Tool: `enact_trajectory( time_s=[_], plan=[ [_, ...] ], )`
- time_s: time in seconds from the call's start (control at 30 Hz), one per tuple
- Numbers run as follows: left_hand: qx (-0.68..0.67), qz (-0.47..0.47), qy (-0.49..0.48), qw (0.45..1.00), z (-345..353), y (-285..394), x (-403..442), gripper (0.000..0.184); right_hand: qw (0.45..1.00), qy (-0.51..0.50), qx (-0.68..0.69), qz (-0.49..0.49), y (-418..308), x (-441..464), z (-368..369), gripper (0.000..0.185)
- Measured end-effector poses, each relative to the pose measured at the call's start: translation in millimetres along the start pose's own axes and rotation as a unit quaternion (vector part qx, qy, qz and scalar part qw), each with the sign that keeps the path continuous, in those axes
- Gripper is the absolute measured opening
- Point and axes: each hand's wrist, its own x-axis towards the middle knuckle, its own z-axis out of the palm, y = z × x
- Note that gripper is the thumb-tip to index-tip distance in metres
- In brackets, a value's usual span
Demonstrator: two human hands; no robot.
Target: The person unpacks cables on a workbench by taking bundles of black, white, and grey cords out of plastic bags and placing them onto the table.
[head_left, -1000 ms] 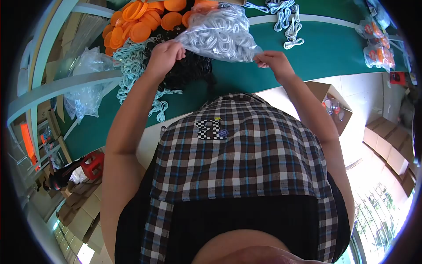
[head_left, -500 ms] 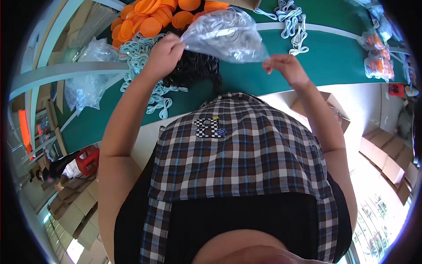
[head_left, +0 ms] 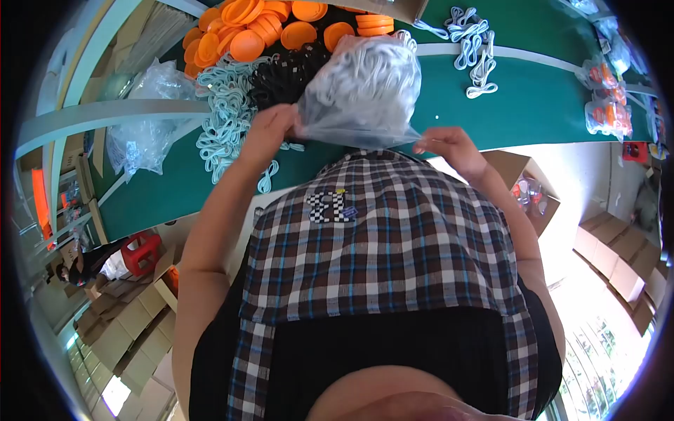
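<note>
A clear plastic bag full of white coiled cables lies on the green table, its mouth edge toward me. My left hand pinches the left corner of that edge. At the right corner, my right hand has its fingers closed on the plastic. The edge is stretched between both hands. Left of the bag are a heap of black cables, partly hidden by it, and a pile of pale bundled cables.
Orange round plastic pieces are piled at the back, beside a cardboard box edge. White cable bundles lie back right. Packed bags sit at the far right. A metal frame bar crosses the left, near empty-looking plastic bags.
The bag has come down toward me from its raised, tilted position, and its mouth edge is now pulled out toward my body. Both hands have moved nearer to me, still gripping it.
</note>
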Motion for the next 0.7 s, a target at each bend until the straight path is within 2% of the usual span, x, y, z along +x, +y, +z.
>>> enact_trajectory(
  time_s=[0.03, 0.1, 0.2, 0.23, 0.3, 0.37, 0.43, 0.57, 0.7],
  plan=[
    [-0.093, -0.056, 0.022, 0.994, 2.1, -11.3, 1.7, 0.028, 1.000, -0.006, -0.018, 0.019, 14.2, 2.5, -5.1, 0.018],
    [-0.067, -0.115, 0.034, 0.991, 20.2, -19.2, -5.4, 0.031, 0.999, 0.005, 0.023, 0.038, 47.7, 0.5, -9.6, 0.020],
    [0.089, -0.196, 0.046, 0.975, 38.7, -46.3, -7.8, 0.037, 0.988, 0.036, 0.129, 0.071, 85.2, 12.5, -18.0, 0.039],
    [0.091, -0.212, 0.060, 0.971, 40.3, -54.8, -4.4, 0.040, 0.989, 0.031, 0.127, 0.072, 94.9, 20.5, -20.1, 0.039],
    [0.088, -0.235, 0.083, 0.964, 42.9, -57.1, 0.4, 0.045, 0.967, 0.081, 0.194, 0.141, 114.9, 41.7, -22.4, 0.055],
    [0.055, -0.234, -0.045, 0.970, 48.0, -36.8, 6.5, 0.057, 0.936, 0.124, 0.255, 0.208, 123.3, 65.9, -20.3, 0.072],
    [0.145, -0.115, -0.090, 0.979, 53.1, -69.2, 21.9, 0.055, 0.947, 0.119, 0.217, 0.204, 114.7, 85.4, -6.2, 0.070],
    [0.238, -0.068, -0.079, 0.966, 63.1, -75.3, 66.4, 0.044, 0.966, 0.137, 0.111, 0.190, 98.8, 112.5, 13.7, 0.063],
    [0.232, -0.069, -0.108, 0.964, 53.0, -41.1, 52.5, 0.039, 0.946, 0.175, 0.244, 0.120, 111.0, 132.6, -0.4, 0.063]
  ],
)
